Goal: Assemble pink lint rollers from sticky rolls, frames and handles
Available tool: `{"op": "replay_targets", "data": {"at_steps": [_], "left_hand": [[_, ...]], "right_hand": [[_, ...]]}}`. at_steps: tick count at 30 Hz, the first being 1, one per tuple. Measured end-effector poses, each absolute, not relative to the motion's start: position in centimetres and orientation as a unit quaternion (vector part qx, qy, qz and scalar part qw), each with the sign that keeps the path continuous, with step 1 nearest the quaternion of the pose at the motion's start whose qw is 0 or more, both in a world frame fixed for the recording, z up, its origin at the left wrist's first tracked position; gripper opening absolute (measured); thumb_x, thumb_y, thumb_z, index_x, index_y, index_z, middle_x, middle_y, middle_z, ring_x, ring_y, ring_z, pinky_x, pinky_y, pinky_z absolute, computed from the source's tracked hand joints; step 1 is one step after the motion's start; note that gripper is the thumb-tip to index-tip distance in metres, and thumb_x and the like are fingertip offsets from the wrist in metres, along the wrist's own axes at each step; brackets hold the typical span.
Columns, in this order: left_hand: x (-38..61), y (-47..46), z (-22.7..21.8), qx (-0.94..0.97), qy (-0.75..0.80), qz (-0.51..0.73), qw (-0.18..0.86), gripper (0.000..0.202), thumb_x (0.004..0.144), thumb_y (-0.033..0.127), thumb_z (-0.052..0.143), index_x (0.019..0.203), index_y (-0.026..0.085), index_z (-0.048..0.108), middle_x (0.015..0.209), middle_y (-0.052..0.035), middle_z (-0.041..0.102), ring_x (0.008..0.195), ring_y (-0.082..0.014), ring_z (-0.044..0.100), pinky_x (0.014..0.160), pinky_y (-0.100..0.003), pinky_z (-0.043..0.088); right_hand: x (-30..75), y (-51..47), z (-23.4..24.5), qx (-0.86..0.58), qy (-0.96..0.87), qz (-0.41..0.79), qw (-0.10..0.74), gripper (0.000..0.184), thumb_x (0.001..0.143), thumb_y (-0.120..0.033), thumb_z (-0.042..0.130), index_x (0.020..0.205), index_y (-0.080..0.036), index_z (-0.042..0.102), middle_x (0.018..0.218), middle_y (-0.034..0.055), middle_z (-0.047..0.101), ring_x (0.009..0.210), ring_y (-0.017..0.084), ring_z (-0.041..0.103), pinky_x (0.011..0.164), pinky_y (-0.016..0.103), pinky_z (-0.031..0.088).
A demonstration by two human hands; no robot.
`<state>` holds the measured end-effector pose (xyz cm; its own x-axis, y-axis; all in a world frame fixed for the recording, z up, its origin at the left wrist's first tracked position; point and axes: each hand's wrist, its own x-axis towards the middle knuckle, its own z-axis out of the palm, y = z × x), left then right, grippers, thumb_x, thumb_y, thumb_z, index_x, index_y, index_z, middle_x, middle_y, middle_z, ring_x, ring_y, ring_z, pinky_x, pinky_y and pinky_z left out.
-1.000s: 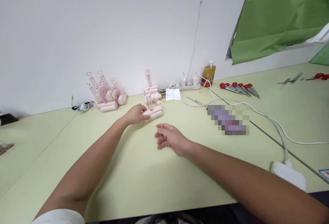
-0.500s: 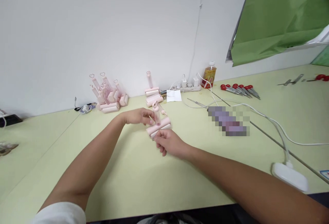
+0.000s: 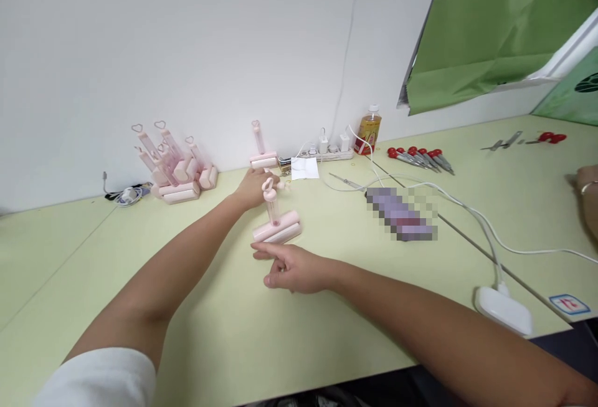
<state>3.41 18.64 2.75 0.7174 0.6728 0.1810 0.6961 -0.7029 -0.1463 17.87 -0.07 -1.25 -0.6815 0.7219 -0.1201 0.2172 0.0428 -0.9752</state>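
Note:
A pink lint roller [image 3: 277,231] stands on the pale green table [image 3: 233,320], its handle upright. My right hand [image 3: 290,268] lies just in front of it, apart from it, index finger stretched left and the other fingers curled on nothing. My left hand [image 3: 253,186] reaches farther back to the stacked pink rollers [image 3: 264,161] by the wall. Its fingers are curled around the lower one, which the hand mostly hides.
A cluster of pink rollers [image 3: 174,173] stands at the back left. Along the wall are a power strip [image 3: 327,154], a bottle [image 3: 369,130] and red-handled screwdrivers [image 3: 415,156]. A white cable leads to an adapter [image 3: 502,310]. Another person's hand [image 3: 588,198] shows at the right edge.
Both hands set the roller upright nearer to me and let it go. My left hand then moved back to the stacked rollers; my right hand drew back.

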Motion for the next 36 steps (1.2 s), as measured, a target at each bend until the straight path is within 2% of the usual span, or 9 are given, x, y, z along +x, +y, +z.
{"op": "replay_targets", "data": {"at_steps": [5,8,12,18,22,26,29,33,36], "left_hand": [[0.3,18.1,5.7,-0.835,-0.515,-0.19,0.031,0.023,0.083,0.042,0.058,0.091,0.021,0.057,0.09,-0.0064,0.066,0.079,-0.0215,0.057,0.065,-0.03,0.035],[-1.0,17.7,5.9,-0.773,-0.582,-0.251,-0.019,0.035,0.076,0.053,0.064,0.085,0.021,0.051,0.078,-0.0023,0.062,0.065,-0.0173,0.054,0.057,-0.027,0.032],[-1.1,16.9,5.3,-0.748,-0.599,-0.281,-0.051,0.04,0.074,0.055,0.065,0.079,0.021,0.046,0.073,-0.0002,0.059,0.063,-0.0156,0.053,0.056,-0.026,0.032],[0.2,16.5,5.1,-0.751,-0.589,-0.294,-0.057,0.039,0.073,0.055,0.064,0.077,0.021,0.047,0.072,-0.0005,0.057,0.066,-0.0166,0.053,0.059,-0.027,0.034],[0.7,16.3,5.7,-0.769,-0.585,-0.234,-0.111,0.046,0.073,0.061,0.061,0.063,0.02,0.043,0.06,-0.0004,0.052,0.058,-0.0162,0.05,0.054,-0.028,0.032],[0.7,15.7,6.2,-0.782,-0.577,-0.192,-0.14,0.054,0.072,0.067,0.058,0.053,0.021,0.036,0.05,0.0001,0.043,0.052,-0.0154,0.046,0.051,-0.029,0.029],[0.4,15.4,6.2,-0.807,-0.543,-0.17,-0.159,0.052,0.073,0.066,0.058,0.053,0.021,0.041,0.053,-0.0005,0.047,0.053,-0.0155,0.048,0.05,-0.029,0.031],[-0.5,15.5,5.8,-0.84,-0.486,-0.141,-0.196,0.04,0.071,0.061,0.063,0.071,0.02,0.061,0.073,-0.0028,0.064,0.069,-0.0192,0.059,0.058,-0.028,0.04],[-1.3,15.3,5.3,-0.839,-0.484,-0.155,-0.192,0.036,0.069,0.056,0.067,0.074,0.02,0.065,0.083,-0.0041,0.069,0.073,-0.0192,0.06,0.061,-0.027,0.042]], "right_hand": [[17.3,0.3,-2.0,-0.371,-0.6,0.65,0.283,0.079,0.084,-0.034,0.062,0.151,-0.036,0.022,0.157,0.0149,0.026,0.086,0.018,0.068,0.045,0.019,0.048],[17.2,0.8,-2.3,-0.38,-0.565,0.665,0.308,0.078,0.084,-0.031,0.062,0.151,-0.037,0.022,0.157,0.0156,0.023,0.084,0.018,0.069,0.043,0.019,0.049],[17.3,1.4,-2.4,-0.416,-0.548,0.645,0.334,0.078,0.083,-0.029,0.061,0.151,-0.033,0.023,0.153,0.0176,0.031,0.082,0.018,0.069,0.038,0.018,0.047],[18.9,3.2,-2.1,-0.479,-0.537,0.583,0.377,0.067,0.081,-0.028,0.061,0.143,-0.026,0.036,0.139,0.0168,0.047,0.077,0.017,0.069,0.032,0.017,0.042],[20.2,4.5,-2.3,-0.501,-0.536,0.555,0.392,0.056,0.081,-0.029,0.062,0.134,-0.025,0.046,0.123,0.0126,0.059,0.074,0.017,0.069,0.031,0.015,0.039],[20.8,5.0,-2.5,-0.497,-0.546,0.547,0.394,0.05,0.081,-0.03,0.062,0.129,-0.027,0.049,0.118,0.0102,0.06,0.072,0.016,0.068,0.032,0.015,0.039],[20.9,5.0,-2.5,-0.493,-0.548,0.549,0.395,0.052,0.081,-0.031,0.062,0.131,-0.027,0.048,0.118,0.011,0.06,0.072,0.017,0.068,0.032,0.016,0.041],[20.9,5.0,-2.4,-0.489,-0.548,0.553,0.395,0.052,0.08,-0.031,0.063,0.13,-0.026,0.048,0.117,0.011,0.06,0.071,0.016,0.068,0.033,0.017,0.043],[20.8,5.1,-2.5,-0.491,-0.547,0.548,0.398,0.054,0.08,-0.031,0.063,0.131,-0.026,0.046,0.118,0.0112,0.06,0.07,0.016,0.067,0.034,0.018,0.044]]}}
